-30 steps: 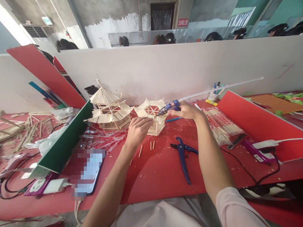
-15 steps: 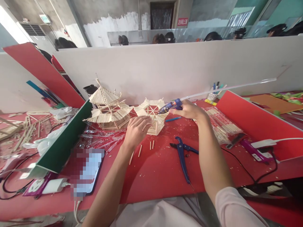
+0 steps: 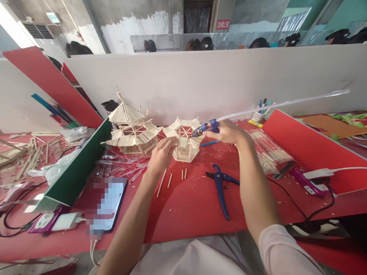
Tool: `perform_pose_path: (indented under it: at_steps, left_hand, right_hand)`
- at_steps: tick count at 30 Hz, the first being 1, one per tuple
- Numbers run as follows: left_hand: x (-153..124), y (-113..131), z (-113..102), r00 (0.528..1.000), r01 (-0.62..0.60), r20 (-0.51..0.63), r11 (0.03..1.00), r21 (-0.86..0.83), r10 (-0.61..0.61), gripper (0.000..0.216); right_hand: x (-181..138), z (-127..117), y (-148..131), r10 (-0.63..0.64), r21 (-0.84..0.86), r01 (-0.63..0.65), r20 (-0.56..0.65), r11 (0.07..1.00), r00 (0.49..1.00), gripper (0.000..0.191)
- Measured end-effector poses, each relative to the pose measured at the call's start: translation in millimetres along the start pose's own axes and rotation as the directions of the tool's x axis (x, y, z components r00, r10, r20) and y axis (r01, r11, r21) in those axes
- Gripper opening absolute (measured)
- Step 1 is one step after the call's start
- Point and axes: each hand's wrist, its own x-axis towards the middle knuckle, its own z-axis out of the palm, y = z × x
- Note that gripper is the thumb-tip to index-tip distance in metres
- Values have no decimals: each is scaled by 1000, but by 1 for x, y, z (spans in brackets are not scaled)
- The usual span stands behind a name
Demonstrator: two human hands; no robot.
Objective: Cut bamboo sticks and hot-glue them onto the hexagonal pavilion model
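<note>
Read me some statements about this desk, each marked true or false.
1. The right hand holds a glue gun. True.
2. The left hand grips the blue cutter. False: the left hand is by the shorter stick model; the blue cutter lies on the table.
3. The taller stick model stands left of the shorter stick model. True.
4. The phone lies right of the blue cutter. False: the phone lies left of it.

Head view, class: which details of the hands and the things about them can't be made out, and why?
All in the head view:
Left hand: palm, hidden by the back of the hand.
Glue gun: grip, covered by the right hand; nozzle contact with the shorter stick model, too small to tell.
Phone: screen content, blurred.
Right sleeve: partly cut off by the bottom edge.
</note>
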Motion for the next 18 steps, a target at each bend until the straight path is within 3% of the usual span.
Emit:
perform_pose_path:
  at_steps: [11,18]
  left_hand:
    - [-1,-2,2,998,-60,-17,998,2,60,21]
    - [2,11,-23,982,-185,-16,981,62,187,36]
  right_hand:
    - [-1,-1,-1,5,12,-5,6,1000,1000,35]
    - [-2,-2,0,-22,9,22,-17,1000,1000,36]
